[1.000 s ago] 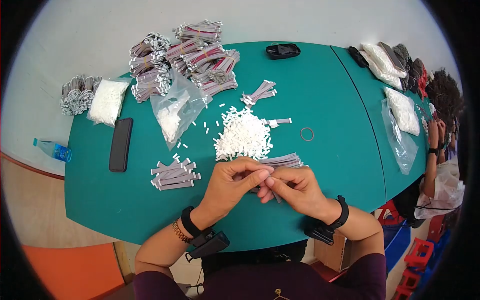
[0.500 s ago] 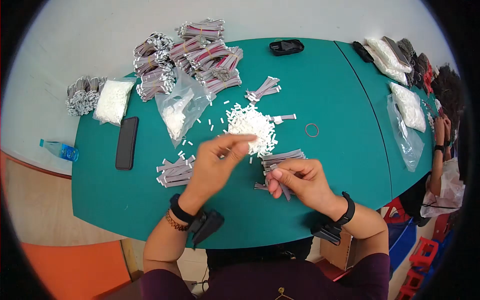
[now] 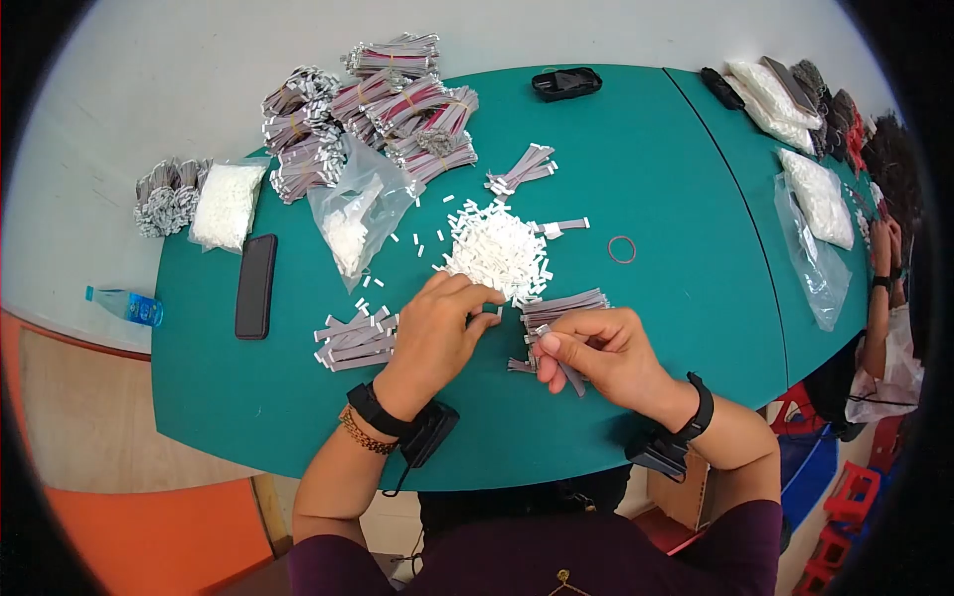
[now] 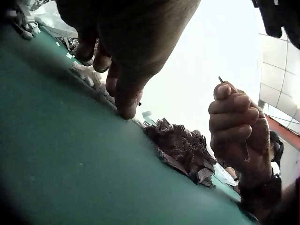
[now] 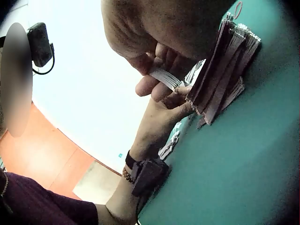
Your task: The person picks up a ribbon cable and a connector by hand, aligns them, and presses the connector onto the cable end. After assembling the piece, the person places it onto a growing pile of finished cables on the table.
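My left hand [image 3: 434, 336] is low at the front edge of a pile of small white pieces [image 3: 497, 248], thumb and forefinger slightly apart around a loose white piece [image 3: 499, 311]. In the left wrist view its fingertips [image 4: 126, 111] reach down to the table. My right hand [image 3: 608, 360] pinches a grey flat strip [image 3: 571, 377] between thumb and fingers; the right wrist view shows the strip's ribbed part [image 5: 165, 78] sticking out from them. Behind that hand lies a stack of grey strips [image 3: 566, 306] with pale ends.
Grey strips [image 3: 358, 340] lie left of my left hand, near a phone [image 3: 255, 286]. Further back are an opened bag [image 3: 363, 209], a full bag [image 3: 227, 206] and strip bundles [image 3: 397, 104]. A red band [image 3: 622, 249] lies to the right; another person's arm [image 3: 876, 328] is at far right.
My hands were together at first. The left hand has moved away to the left and then down to the pile's front edge, while the right hand has kept its grip on the strip.
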`<state>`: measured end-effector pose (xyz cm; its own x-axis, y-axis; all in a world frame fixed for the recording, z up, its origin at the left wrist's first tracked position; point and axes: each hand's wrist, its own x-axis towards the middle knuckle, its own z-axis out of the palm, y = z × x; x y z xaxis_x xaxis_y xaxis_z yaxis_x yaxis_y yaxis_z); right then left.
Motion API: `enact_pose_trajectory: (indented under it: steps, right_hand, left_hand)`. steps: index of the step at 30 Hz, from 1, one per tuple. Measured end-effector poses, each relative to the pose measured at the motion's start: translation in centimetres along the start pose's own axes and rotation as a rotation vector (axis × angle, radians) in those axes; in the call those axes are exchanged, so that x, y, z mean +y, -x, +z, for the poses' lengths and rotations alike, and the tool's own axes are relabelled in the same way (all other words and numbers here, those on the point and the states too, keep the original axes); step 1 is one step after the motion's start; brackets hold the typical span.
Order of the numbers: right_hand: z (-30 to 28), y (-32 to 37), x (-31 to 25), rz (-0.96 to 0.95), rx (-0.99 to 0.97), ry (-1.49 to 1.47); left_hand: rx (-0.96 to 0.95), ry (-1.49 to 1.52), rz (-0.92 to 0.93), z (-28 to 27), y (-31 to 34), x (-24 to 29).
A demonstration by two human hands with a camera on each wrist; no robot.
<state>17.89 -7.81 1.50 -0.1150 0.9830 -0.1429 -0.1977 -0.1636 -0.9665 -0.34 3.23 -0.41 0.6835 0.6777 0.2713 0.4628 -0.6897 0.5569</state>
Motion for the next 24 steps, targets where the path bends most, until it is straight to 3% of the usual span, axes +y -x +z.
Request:
enact_pose_trajectory:
  steps: [14, 20, 23, 24]
  right_hand:
    - [0.1, 0.0, -0.2, 0.019, -0.01, 0.023]
    - [0.2, -0.1, -0.2, 0.021, -0.009, 0.027]
    - [0.2, -0.1, -0.2, 0.024, -0.014, 0.026]
    - [0.2, -0.1, -0.2, 0.024, -0.014, 0.029]
  left_hand:
    - [0.009, 0.083, 0.122, 0.4, -0.1, -0.6]
    - [0.083, 0.253, 0.065, 0.5, -0.2, -0.7]
    - [-0.073, 0.893, -0.316, -0.5, -0.2, 0.0]
    - [-0.109, 1.045, -0.352, -0.6, -0.2, 0.3]
